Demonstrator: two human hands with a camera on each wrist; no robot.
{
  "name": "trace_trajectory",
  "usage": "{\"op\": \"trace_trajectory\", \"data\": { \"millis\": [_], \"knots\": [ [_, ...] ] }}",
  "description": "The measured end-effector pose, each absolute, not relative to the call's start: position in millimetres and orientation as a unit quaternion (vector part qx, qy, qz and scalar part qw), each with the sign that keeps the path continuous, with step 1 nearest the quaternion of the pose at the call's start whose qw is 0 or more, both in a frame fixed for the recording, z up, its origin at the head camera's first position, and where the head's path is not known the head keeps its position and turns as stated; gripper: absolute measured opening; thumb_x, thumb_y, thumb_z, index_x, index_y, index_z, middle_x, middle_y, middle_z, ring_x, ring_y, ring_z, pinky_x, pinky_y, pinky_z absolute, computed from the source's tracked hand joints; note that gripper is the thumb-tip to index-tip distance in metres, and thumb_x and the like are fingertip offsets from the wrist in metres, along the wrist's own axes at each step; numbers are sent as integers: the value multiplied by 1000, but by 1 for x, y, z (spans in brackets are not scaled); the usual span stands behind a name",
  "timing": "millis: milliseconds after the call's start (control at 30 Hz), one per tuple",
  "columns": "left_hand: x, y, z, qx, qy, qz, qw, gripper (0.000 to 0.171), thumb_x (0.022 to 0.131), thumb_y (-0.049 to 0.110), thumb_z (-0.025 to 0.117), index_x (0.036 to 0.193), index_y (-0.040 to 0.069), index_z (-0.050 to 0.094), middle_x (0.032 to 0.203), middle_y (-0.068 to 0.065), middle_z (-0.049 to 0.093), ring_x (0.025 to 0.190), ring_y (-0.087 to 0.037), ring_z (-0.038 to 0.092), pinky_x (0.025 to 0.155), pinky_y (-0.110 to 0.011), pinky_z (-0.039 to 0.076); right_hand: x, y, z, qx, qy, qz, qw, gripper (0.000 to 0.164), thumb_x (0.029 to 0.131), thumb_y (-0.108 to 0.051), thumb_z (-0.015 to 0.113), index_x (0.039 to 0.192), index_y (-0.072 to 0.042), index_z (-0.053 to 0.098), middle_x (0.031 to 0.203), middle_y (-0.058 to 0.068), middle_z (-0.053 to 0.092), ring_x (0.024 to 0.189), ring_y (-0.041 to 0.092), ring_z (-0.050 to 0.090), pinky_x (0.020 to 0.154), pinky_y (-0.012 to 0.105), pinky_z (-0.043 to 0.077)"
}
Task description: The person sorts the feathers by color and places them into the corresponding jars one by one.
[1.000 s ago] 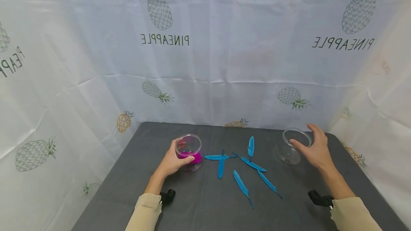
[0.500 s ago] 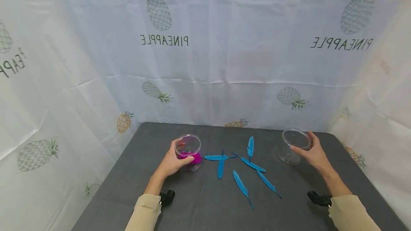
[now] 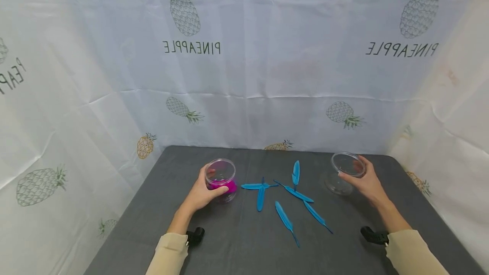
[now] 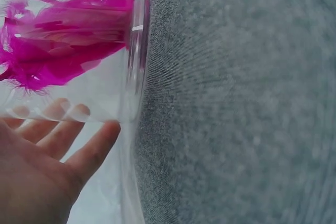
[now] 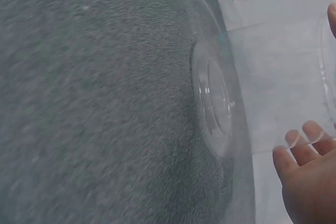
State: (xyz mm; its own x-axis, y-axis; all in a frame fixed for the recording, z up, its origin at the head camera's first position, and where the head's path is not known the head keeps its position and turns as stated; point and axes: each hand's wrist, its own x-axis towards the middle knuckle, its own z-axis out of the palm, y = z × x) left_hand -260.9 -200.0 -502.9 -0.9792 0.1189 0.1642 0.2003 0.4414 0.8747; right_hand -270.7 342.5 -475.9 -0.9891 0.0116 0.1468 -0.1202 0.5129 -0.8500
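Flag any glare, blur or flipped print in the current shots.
Head view: the PINEAPPLE lettering reads backwards; left wrist view: small glints dot the left jar, and the gray tabletop looks soft; right wrist view: pale highlights streak the base of the right jar, the gray tabletop again soft.

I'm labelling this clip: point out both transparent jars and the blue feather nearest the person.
Left transparent jar [image 4: 100, 92], left wrist view: on its side wall.
Right transparent jar [image 5: 278, 87], right wrist view: on its side wall.
Nearest blue feather [image 3: 284, 217], head view: on its vane.
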Motion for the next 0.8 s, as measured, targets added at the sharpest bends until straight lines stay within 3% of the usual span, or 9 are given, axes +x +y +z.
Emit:
{"op": "trace_trajectory", "data": {
  "millis": [300, 433, 533, 633, 733, 800],
  "knots": [
    [-257, -206, -499, -95, -855, -509, 23, 114, 80, 40, 86, 162, 14, 10, 157, -18, 37, 140, -42, 43, 112, -59, 37, -258, 343, -476, 52, -865, 498, 33, 108, 98, -32, 71, 160, -5, -13, 160, 36, 12, 144, 58, 17, 106, 71, 29],
    [-252, -210, -496, -93, -860, -500, 31, 112, 81, 40, 86, 162, 12, 14, 157, -20, 36, 140, -42, 43, 111, -56, 39, -250, 341, -476, 54, -871, 488, 24, 107, 98, -32, 70, 159, -2, -12, 159, 37, 12, 144, 57, 17, 106, 69, 29],
    [-247, -214, -493, -94, -867, -485, 68, 103, 82, 40, 85, 160, 10, 24, 153, -19, 40, 138, -38, 45, 110, -56, 41, -243, 340, -476, 59, -873, 483, 16, 105, 99, -31, 69, 159, -1, -12, 160, 36, 11, 145, 56, 16, 105, 68, 30],
    [-243, -217, -489, -108, -864, -471, 140, 86, 85, 35, 83, 153, 5, 39, 144, -17, 50, 131, -35, 50, 107, -56, 44, -239, 340, -476, 64, -871, 487, 12, 104, 99, -30, 69, 159, -3, -12, 162, 33, 8, 148, 53, 14, 106, 65, 30],
    [-240, -218, -484, -124, -851, -453, 235, 64, 87, 26, 82, 139, 2, 55, 131, -16, 59, 121, -32, 56, 100, -55, 48, -235, 339, -476, 74, -857, 510, 11, 103, 99, -25, 70, 159, -4, -12, 164, 31, 5, 150, 51, 8, 113, 36, 38],
    [-239, -218, -480, -131, -841, -437, 290, 50, 88, 19, 81, 130, 1, 62, 123, -16, 63, 114, -32, 59, 96, -54, 50, -232, 338, -477, 83, -850, 521, 17, 102, 99, -21, 70, 159, -3, -10, 164, 31, 8, 149, 52, 9, 103, 16, 41]
  ]
}}
